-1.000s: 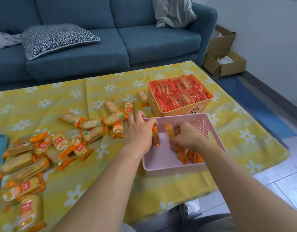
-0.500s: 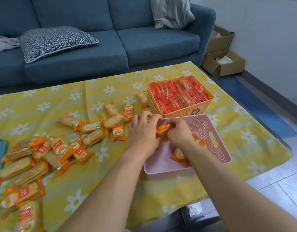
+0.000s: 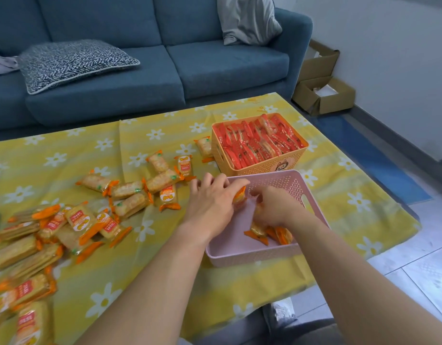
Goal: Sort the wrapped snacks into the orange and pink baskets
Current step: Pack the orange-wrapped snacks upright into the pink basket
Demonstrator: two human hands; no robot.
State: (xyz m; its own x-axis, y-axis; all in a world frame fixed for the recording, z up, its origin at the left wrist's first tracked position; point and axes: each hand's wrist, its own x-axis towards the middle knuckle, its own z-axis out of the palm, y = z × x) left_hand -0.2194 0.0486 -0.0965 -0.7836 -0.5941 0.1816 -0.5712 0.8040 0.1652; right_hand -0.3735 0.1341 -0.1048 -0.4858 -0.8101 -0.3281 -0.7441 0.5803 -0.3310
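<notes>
On the counter, under a yellow daisy-print cloth point(image 3: 165, 282): one pink basket point(image 3: 252, 255) at the near right, with one orange basket point(image 3: 264, 168) just behind it, the two nearly touching. The orange basket is packed full of red-wrapped snacks point(image 3: 259, 143) standing on edge. The pink basket holds a few orange-ended packs point(image 3: 277, 234) lying at its near right corner. Left hand point(image 3: 210, 202): over the pink basket's left rim, fingers curled, pinching one orange-wrapped snack point(image 3: 239, 196) just inside the basket. Right hand point(image 3: 274, 207): inside the pink basket, fingers bent down over the packs there; it is blurred, so I cannot tell whether it grips one. Loose snacks point(image 3: 140, 190) of the orange-ended kind lie scattered on the cloth left of the baskets, with a thicker pile point(image 3: 40, 235) at the far left edge and a single pack point(image 3: 204, 148) touching the orange basket's left wall. Beyond the counter: a blue sofa point(image 3: 115, 95) carrying a patterned cushion point(image 3: 73, 61), and an open cardboard box point(image 3: 324, 93) on the floor by the wall.
</notes>
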